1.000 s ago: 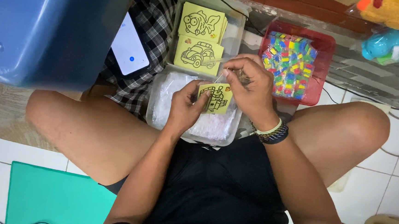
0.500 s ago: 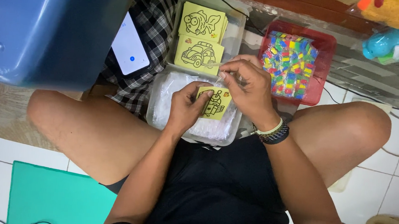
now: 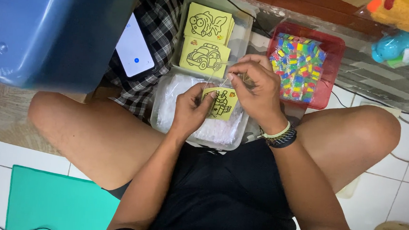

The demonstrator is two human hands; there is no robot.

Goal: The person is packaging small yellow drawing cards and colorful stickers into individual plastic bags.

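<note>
Now my left hand [image 3: 191, 110] grips one yellow card [image 3: 219, 103], right hand [image 3: 256, 87] pinching its wrapper; more cards [image 3: 204, 57] wait unpacked.

Yellow card [image 3: 220, 103], red tray [image 3: 334, 47], blue bin [image 3: 54, 25].

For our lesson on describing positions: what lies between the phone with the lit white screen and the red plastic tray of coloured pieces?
In the head view, a clear plastic container holding yellow picture cards lies between the phone and red tray.

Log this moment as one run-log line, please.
left hand: holds yellow picture card | right hand: pinches at card top | below: clear tray
</note>
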